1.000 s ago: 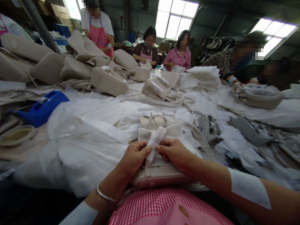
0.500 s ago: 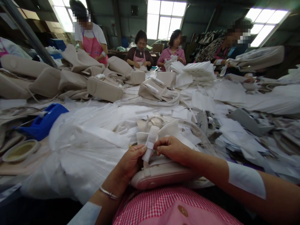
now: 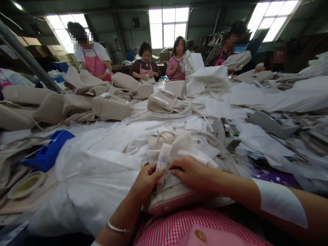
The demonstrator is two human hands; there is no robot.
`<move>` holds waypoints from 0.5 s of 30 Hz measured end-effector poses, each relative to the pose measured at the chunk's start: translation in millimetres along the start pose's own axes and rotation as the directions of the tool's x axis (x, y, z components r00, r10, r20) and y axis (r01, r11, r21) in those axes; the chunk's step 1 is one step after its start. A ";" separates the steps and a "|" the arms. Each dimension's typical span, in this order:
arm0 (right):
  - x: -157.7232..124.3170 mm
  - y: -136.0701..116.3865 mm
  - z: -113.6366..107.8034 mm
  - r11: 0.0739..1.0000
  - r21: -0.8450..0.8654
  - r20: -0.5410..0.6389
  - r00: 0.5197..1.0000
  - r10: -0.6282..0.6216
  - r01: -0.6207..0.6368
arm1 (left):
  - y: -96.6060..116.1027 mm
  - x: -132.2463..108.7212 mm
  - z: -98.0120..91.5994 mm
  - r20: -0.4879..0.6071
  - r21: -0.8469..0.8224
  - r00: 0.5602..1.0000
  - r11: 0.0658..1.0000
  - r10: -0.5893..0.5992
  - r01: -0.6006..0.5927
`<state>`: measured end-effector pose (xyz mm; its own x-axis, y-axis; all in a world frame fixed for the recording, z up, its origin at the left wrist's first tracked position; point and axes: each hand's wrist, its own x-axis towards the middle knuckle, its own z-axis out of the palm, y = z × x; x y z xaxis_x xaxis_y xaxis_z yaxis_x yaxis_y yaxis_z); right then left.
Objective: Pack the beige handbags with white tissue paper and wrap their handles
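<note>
Worker's L hand (image 3: 146, 180) pinches a white wrap (image 3: 164, 155) on the strap (image 3: 160, 191) of a beige bag (image 3: 176, 200), just in front of the checked garment (image 3: 160, 227); R hand (image 3: 191, 172) curls close by, can't tell if its grip holds anything. Prob. best: L steady, R pressing wrap flat w/o creasing.

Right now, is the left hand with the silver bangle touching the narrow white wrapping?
Touching: the head view shows the left hand pinching the narrow white wrapping, its thumb on top.
</note>
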<state>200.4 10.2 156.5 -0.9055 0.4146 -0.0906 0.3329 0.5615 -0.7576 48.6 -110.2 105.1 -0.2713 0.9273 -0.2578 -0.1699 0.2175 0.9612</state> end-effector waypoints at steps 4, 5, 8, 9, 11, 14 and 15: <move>-21.9 20.5 -30.0 0.964 -0.265 -0.307 0.944 -0.118 0.034 | 15.6 1.4 4.2 -0.148 0.635 0.976 0.772 0.160 -0.031; -26.4 30.2 -37.2 0.959 -0.283 -0.368 0.923 -0.113 0.005 | 17.8 2.0 4.9 -0.152 0.705 0.971 0.709 0.182 -0.022; -36.9 61.6 -49.5 0.971 -0.209 -0.458 0.889 0.007 -0.115 | 19.0 3.4 6.1 -0.154 0.777 0.967 0.630 0.202 -0.008; -39.4 70.6 -50.0 0.977 -0.153 -0.456 0.888 0.064 -0.149 | 18.1 3.4 6.4 -0.151 0.782 0.966 0.623 0.208 -0.013; -43.3 83.3 -47.3 0.981 -0.028 -0.428 0.889 0.164 -0.194 | 15.8 2.4 7.4 -0.144 0.806 0.961 0.592 0.237 -0.025; -47.2 89.1 -41.3 0.965 0.132 -0.375 0.890 0.260 -0.226 | 15.7 -1.0 11.8 -0.145 0.885 0.950 0.465 0.275 0.001; -48.3 89.0 -40.0 0.957 0.171 -0.361 0.889 0.281 -0.233 | 17.7 -2.1 14.1 -0.155 0.914 0.949 0.405 0.273 0.033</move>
<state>284.3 68.8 119.3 -0.6170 0.7846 -0.0601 0.4842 0.3184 -0.8150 59.5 -104.0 124.1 -0.4509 0.8926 0.0022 0.7877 0.3968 0.4713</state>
